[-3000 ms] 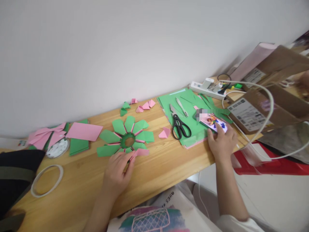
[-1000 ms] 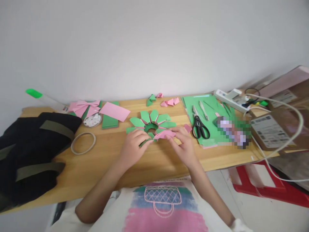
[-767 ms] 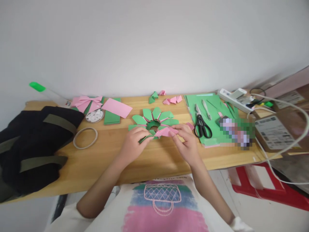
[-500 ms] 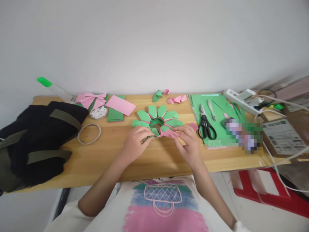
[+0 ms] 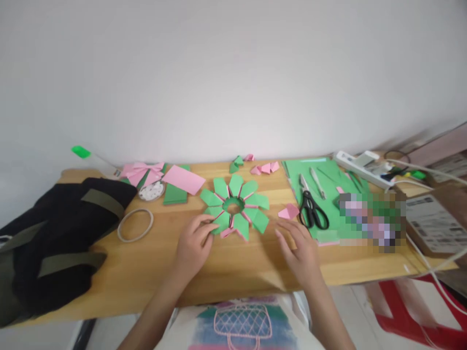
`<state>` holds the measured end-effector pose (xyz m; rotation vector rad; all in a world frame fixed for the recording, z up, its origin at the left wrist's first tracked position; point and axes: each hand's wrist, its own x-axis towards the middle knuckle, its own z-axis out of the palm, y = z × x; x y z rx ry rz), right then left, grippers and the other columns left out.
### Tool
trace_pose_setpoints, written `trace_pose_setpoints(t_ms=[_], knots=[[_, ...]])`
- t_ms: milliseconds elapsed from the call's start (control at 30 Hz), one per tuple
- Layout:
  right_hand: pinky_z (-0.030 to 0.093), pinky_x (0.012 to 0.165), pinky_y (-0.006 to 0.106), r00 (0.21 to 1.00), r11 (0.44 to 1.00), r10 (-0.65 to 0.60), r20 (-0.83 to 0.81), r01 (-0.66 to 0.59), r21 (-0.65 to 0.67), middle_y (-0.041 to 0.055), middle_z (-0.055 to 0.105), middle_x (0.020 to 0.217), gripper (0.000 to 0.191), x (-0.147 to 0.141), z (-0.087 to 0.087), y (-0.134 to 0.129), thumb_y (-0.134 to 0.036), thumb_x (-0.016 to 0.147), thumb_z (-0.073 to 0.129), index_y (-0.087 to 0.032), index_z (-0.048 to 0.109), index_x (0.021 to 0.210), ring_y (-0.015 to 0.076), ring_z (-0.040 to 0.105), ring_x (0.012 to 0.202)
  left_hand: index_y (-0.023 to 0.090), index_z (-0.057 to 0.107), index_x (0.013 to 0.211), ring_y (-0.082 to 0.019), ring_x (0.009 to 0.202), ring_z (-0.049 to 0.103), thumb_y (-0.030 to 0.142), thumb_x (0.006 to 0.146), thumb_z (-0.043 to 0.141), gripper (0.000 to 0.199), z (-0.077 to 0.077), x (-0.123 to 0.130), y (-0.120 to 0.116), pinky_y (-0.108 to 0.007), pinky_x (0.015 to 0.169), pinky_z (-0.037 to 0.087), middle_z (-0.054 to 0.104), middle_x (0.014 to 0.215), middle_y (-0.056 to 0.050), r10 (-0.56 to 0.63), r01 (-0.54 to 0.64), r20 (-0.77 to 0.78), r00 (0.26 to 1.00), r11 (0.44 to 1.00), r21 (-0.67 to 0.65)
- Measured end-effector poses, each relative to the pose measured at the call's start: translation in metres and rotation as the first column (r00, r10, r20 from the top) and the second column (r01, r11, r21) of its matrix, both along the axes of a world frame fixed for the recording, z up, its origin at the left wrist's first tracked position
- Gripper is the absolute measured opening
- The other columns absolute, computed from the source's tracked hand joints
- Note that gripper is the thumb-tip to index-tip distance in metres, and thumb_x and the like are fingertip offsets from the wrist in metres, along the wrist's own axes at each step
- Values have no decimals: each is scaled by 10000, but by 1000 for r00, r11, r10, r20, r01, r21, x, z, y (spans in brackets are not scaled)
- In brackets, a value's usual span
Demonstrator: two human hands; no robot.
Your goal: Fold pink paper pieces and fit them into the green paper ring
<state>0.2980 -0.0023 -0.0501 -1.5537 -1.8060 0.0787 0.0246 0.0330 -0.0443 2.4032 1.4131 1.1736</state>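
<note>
A ring of folded green paper petals with pink edges, a paper flower, lies on the wooden table around a round hole. My left hand pinches one of its petals at the lower left. To the right of the flower, my right hand rests low over the wood with its fingers apart and nothing in them. Just beyond those fingertips is a small pink folded paper piece. I cannot tell whether the fingers touch it.
Black scissors and a cutter knife lie on green paper sheets. A tape roll sits by a black bag. Folded scraps and a pink rectangle are at the back. A power strip stands right.
My right hand has let go of the flower and moved right, towards the pink piece. The flower now lies flatter, its front pink fold released. The camera view has tilted up.
</note>
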Motion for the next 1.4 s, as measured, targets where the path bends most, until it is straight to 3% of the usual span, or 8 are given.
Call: trace_pose_setpoints(t_ms=[167, 300, 533, 700, 833, 1100, 1267, 1400], knots=[[477, 822, 469, 932, 947, -321, 171, 319, 39, 144, 667, 1036, 293, 27, -12, 33, -311, 877, 509, -184, 640, 1107, 302, 591, 944, 213, 681, 892, -172, 894, 667, 73, 842, 483, 248, -11, -13, 9, -325, 781, 582, 667, 978, -58, 88, -91, 68, 994, 995, 40], [448, 757, 424, 923, 903, -365, 124, 384, -194, 153, 688, 973, 176, 37, -6, 58, -236, 795, 548, -191, 709, 847, 294, 587, 889, 217, 695, 901, -194, 909, 667, 103, 853, 484, 244, -8, -34, 26, -364, 793, 581, 677, 997, -71, 76, -75, -15, 997, 994, 79], [463, 595, 300, 952, 914, -261, -162, 190, -359, 58, 708, 687, 275, 45, 17, 60, -348, 826, 533, -178, 719, 717, 194, 623, 635, 250, 693, 1056, -229, 1036, 650, 101, 839, 410, 387, 38, -67, 51, -384, 851, 565, 663, 1143, -91, -188, 190, -246, 951, 982, -16], [504, 595, 285, 689, 938, -121, -714, -156, -310, 56, 732, 739, 341, 18, 45, 38, -483, 760, 670, -166, 741, 863, 162, 626, 618, 280, 684, 1040, -195, 1028, 661, 238, 926, 491, 228, 74, -33, 35, -320, 886, 550, 690, 1122, -47, -288, 270, -65, 955, 940, -209], [491, 577, 269, 656, 874, -59, -753, -331, -357, 44, 711, 675, 356, -9, 56, 18, -493, 804, 645, -162, 721, 909, 151, 615, 583, 263, 668, 1082, -200, 983, 671, 395, 956, 471, 268, 90, -1, 25, -312, 789, 574, 704, 1100, -38, -337, 294, -16, 941, 843, -450], [410, 544, 242, 811, 605, 185, -555, -539, -586, 12, 653, 619, 376, -6, 36, -14, -431, 895, 541, -177, 676, 654, 129, 552, 563, 323, 583, 1272, -348, 1427, 323, 400, 835, 655, 449, 75, -11, 15, -565, 1129, 346, 371, 1534, -66, -408, 144, -316, 856, 776, -614], [454, 621, 276, 706, 608, 44, -707, -581, -542, 32, 687, 702, 304, -6, 20, -15, -449, 830, 615, -183, 679, 696, 162, 593, 653, 284, 564, 1304, -353, 1445, 287, 483, 856, 600, 491, 63, -9, 14, -601, 1150, 289, 359, 1535, -93, -269, 13, -339, 901, 801, -599], [443, 673, 280, 599, 715, -119, -792, -501, -487, 13, 659, 689, 285, -8, 12, -2, -454, 722, 695, -181, 644, 659, 145, 571, 666, 225, 646, 1179, -323, 1332, 456, 471, 892, 515, 400, 63, -4, 18, -559, 1114, 370, 502, 1414, -108, -186, -21, -317, 930, 834, -552]])
